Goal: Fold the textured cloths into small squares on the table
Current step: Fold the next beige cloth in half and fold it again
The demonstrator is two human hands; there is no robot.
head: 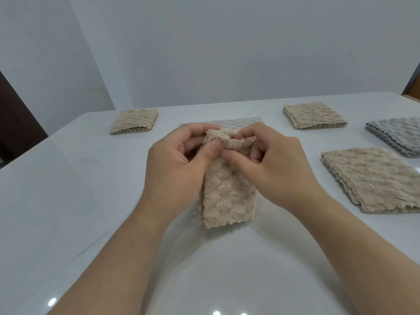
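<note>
Both hands are up near the middle of the white table [68,201], pinching the top edge of a beige textured cloth [227,196]. My left hand [179,160] has thumb and fingers curled round the bunched top left corner, and my right hand [270,164] pinches the top right bit just beside it, thumbs nearly touching. That cloth hangs down as a narrow folded strip, its lower scalloped edge resting on the table right in front of me.

Room-wise, the near side and the whole left half of the table give plenty of space. On my right it's tighter: a bigger beige cloth [375,180] lies flat near my right wrist, with a grey cloth [397,135] behind it at the frame edge. Further back sit two small folded beige squares, one at back left [135,121] and one at back right [313,117]. A pale grey cloth [238,122] peeks out just behind my fingers, mostly hidden.
</note>
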